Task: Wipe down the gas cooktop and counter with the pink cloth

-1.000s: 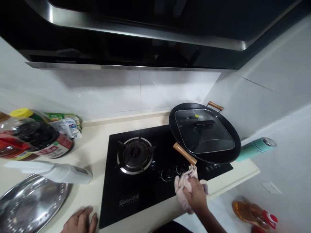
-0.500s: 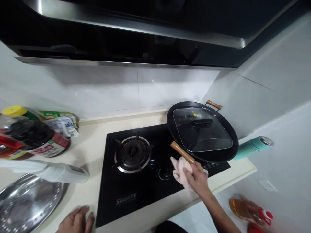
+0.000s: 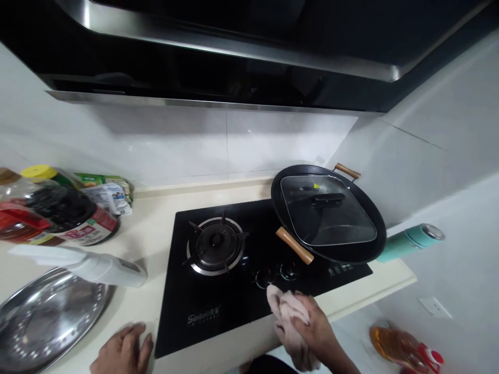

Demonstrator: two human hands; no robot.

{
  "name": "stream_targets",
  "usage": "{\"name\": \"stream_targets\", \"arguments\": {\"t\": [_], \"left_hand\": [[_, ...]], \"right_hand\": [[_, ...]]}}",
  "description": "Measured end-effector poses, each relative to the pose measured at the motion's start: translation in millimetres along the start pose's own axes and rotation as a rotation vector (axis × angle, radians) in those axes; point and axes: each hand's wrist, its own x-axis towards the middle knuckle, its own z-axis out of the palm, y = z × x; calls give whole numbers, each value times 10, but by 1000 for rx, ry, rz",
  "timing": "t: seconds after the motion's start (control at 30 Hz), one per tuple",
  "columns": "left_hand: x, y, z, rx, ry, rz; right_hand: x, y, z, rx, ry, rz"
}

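My right hand [image 3: 314, 324] is closed around a crumpled pale pink cloth [image 3: 290, 319] at the front edge of the black gas stove [image 3: 218, 324]. Just behind the cloth are the stove's knobs [image 3: 267, 277]. A large black wok [image 3: 378, 236] with wooden handles [image 3: 295, 245] sits on the right burner, and a squarish glass lid [image 3: 331, 221] with a black grip lies inside its rim. My left hand [image 3: 122, 350] rests on the cream counter left of the stove, empty, fingers slightly bent and apart.
The left burner [image 3: 215, 243] is bare. At left stand a dark sauce bottle [image 3: 88, 226], food packets [image 3: 113, 195], a grey-white plastic tool [image 3: 109, 269] and a steel tray [image 3: 47, 322]. A teal flask [image 3: 409, 241] is beside the wok, an oil jug [image 3: 397, 343] lower right. The range hood [image 3: 234, 57] hangs overhead.
My right hand, with the cloth, has moved away from the wok's near wooden handle, down toward the stove's front edge. My left hand stays on the counter. The view has shifted slightly.
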Motion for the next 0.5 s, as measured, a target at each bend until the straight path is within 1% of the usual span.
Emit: {"name": "stream_targets", "arguments": {"t": [0.07,0.1,0.17,0.2,0.27,0.33,0.4,0.43,0.5], "left_hand": [[-11,47,-39,7,3,-9],[-13,65,-54,9,3,-15],[-14,86,-71,10,-6,-23],[-14,89,-74,10,-10,-24],[-15,86,-71,10,-8,-22],[-21,80,-66,2,0,-12],[-32,78,-62,-8,0,-8],[-39,79,-60,-10,2,-8],[-51,79,-53,-9,15,-13]], "right_hand": [[161,-149,-7,147,143,-21],[277,-251,1,178,228,-35],[535,-463,32,185,351,-110],[654,-552,49,165,373,-163],[825,-656,73,74,360,-257],[878,-641,89,-81,362,-294],[824,-538,124,-206,353,-294],[775,-474,156,-237,325,-295],[686,-376,248,-271,231,-294]]}}
